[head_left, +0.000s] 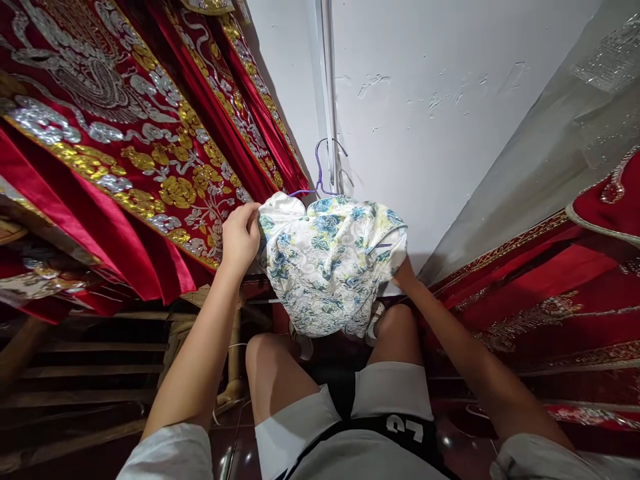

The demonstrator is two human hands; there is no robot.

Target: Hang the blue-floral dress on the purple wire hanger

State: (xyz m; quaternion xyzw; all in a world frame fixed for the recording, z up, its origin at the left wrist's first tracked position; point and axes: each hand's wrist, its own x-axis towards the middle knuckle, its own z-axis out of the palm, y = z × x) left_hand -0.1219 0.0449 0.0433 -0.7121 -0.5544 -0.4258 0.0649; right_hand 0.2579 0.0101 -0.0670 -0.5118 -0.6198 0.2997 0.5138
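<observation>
In front of me a white short-sleeved blouse (325, 263) with blue and green flowers hangs on a purple hanger (320, 170). The hanger's hook is up beside a grey rod. My left hand (241, 233) is closed on the blouse's left shoulder edge, thumb and fingers pinching the cloth. At the blouse's right sleeve, my right hand (403, 275) is mostly covered by the fabric, so its fingers are hidden. A short dark strip shows on that right sleeve. The blouse hangs down above my knees.
Red garments with gold and silver embroidery (175, 167) hang at left. More red garments (550, 320) and a sheer pale one hang at right. A grey rod (327, 87) runs along the white wall (425, 127). A slatted wooden rack (100, 373) stands low at left.
</observation>
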